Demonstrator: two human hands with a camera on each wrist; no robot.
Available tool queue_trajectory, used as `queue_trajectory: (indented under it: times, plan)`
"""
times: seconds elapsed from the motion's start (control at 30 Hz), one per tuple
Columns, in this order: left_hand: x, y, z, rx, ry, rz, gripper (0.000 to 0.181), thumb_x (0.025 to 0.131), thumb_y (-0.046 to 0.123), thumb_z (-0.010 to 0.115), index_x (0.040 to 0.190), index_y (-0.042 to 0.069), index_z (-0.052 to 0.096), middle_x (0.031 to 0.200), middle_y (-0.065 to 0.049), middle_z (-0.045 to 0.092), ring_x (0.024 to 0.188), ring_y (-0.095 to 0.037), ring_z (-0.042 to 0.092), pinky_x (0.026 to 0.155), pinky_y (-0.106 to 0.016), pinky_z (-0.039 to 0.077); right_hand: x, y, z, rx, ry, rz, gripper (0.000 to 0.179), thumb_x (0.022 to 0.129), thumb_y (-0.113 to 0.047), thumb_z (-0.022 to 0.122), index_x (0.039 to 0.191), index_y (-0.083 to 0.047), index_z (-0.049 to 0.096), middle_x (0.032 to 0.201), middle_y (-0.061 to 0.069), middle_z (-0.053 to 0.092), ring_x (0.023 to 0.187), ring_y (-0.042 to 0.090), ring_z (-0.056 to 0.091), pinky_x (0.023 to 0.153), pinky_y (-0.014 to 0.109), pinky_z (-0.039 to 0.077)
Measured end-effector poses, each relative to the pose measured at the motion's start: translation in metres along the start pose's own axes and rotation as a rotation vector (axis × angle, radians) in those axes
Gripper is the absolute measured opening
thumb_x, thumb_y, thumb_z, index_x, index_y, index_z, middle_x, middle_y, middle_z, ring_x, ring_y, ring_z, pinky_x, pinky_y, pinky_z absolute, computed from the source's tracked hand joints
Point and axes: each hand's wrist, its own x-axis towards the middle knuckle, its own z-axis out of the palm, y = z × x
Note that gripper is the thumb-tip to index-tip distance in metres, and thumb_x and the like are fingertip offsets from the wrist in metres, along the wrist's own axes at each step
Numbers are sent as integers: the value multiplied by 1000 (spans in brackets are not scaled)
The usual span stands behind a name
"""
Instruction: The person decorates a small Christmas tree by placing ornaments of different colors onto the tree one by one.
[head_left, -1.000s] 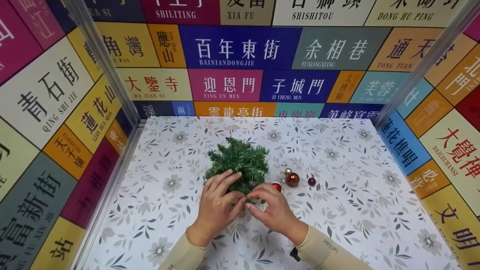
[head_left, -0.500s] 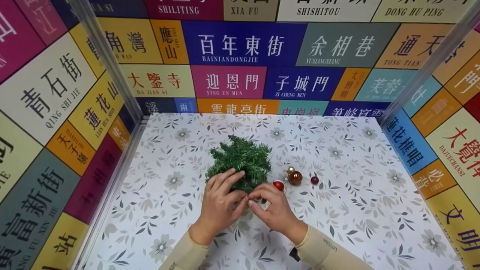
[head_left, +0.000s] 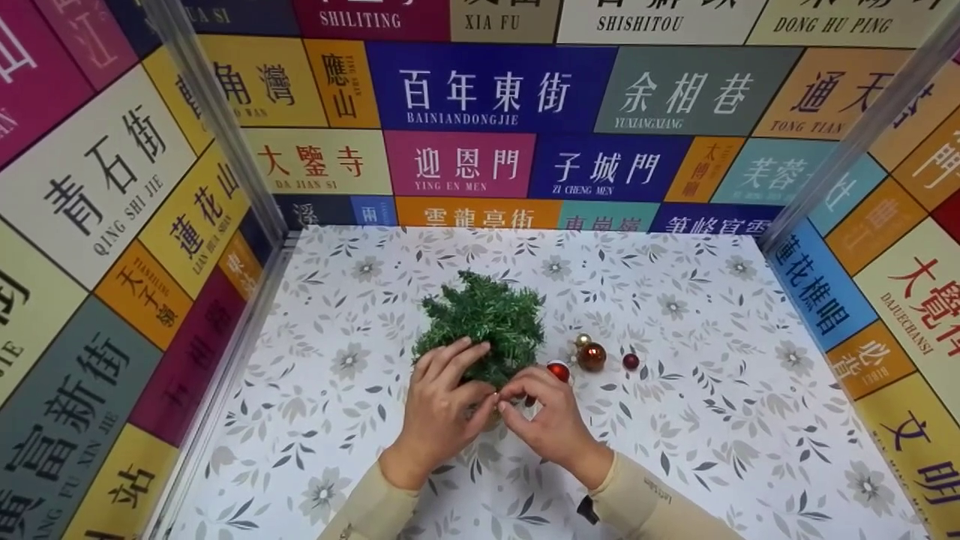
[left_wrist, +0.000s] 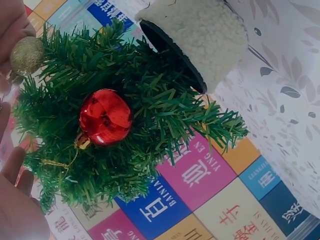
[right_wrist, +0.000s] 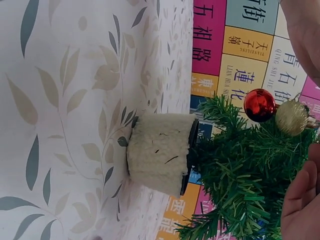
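A small green artificial Christmas tree (head_left: 486, 319) stands in front of me, its base (right_wrist: 159, 152) covered in cream fleece. A shiny red bauble (left_wrist: 106, 117) with a gold cord hangs on it. At the tree's near side, a gold glitter bauble (right_wrist: 292, 118) hangs below my meeting fingertips. My right hand (head_left: 551, 420) pinches the gold bauble's top with thumb and forefinger. My left hand (head_left: 442, 401) pinches at the same spot, thumb and forefinger tips together, its other fingers stretched over the branches. The cord is mostly hidden by fingers in the head view.
Right of the tree lie a red bauble (head_left: 557, 370), partly behind my right hand, a copper bauble (head_left: 592, 357), a small gold bauble (head_left: 583, 340) and a dark red bauble (head_left: 631, 361). Walls with colourful signs enclose the flower-patterned tabletop (head_left: 697, 420) on three sides.
The head view has shifted slightly, mostly in the first half second. Both hands stay at the tree's near side, fingertips together, with only tiny finger movements.
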Motion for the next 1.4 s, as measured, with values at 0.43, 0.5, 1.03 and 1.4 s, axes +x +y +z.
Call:
queue_trajectory:
  times: [0.43, 0.5, 1.03, 1.4]
  plan:
    - [-2, -2, 0, 48, 4, -16, 9, 80, 22, 81, 76, 18, 74, 138, -8, 59, 132, -31, 49, 105, -50, 35, 3, 4, 4, -36, 49, 29, 25, 73, 16, 71, 79, -7, 65, 78, 4, 59, 65, 22, 53, 57, 25, 44]
    - [-3, -2, 1, 79, 14, -13, 9, 81, 22, 80, 76, 18, 74, 138, -8, 58, 132, -30, 49, 105, -51, 36, 3, 8, 4, -54, 72, 45, 25, 73, 16, 70, 78, -7, 65, 77, 4, 59, 65, 19, 53, 60, 18, 41]
    - [0, -3, 11, 171, 142, -5, 4, 79, 16, 77, 80, 17, 73, 88, 0, 66, 87, -25, 62, 95, -52, 43, -11, 52, 16, -142, 123, 132, 28, 83, 1, 71, 85, -27, 64, 85, -12, 58, 67, 17, 57, 55, 36, 50]
    - [3, 0, 13, 153, 114, -104, 5, 81, 17, 77, 78, 18, 73, 78, 2, 65, 77, -23, 60, 98, -50, 42, -3, 35, 21, -129, 182, 182, 22, 81, 8, 68, 81, -14, 63, 82, -4, 58, 66, 11, 56, 53, 32, 50]
